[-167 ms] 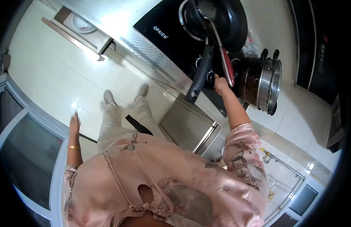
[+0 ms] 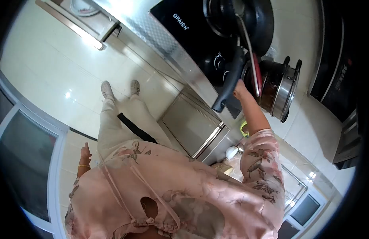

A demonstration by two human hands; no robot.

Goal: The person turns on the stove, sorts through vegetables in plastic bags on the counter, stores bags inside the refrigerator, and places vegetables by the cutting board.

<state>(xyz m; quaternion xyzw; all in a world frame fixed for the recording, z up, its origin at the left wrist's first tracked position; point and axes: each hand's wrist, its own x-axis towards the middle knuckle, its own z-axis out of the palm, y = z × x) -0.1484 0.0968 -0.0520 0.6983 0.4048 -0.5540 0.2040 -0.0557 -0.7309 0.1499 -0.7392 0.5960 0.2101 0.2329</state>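
Observation:
My right hand point(image 2: 239, 88) reaches in at the front of the black glass stove point(image 2: 184, 40), closed at a stove knob point(image 2: 226, 74). Its fingertips are hidden behind the black pan handle point(image 2: 230, 79). Another knob point(image 2: 218, 62) sits a little further left on the panel. Across the burner lies a utensil with a red handle point(image 2: 256, 75), its far end over a dark pan point(image 2: 261, 24). Low at my left side hangs my left hand point(image 2: 85, 153), holding nothing, its fingers stretched out.
A steel pot with black side handles point(image 2: 280, 93) stands right of the burner. At the upper left an open drawer point(image 2: 71, 24) juts out, with a white dish point(image 2: 83, 8) inside. A metal-fronted cabinet point(image 2: 190, 123) is below the counter. A framed glass door point(image 2: 27, 159) is at left.
The whole view has shifted, and the stove now appears further right. The pan handle now covers my right fingertips, which showed on the knob before. My left hand appears lower in view.

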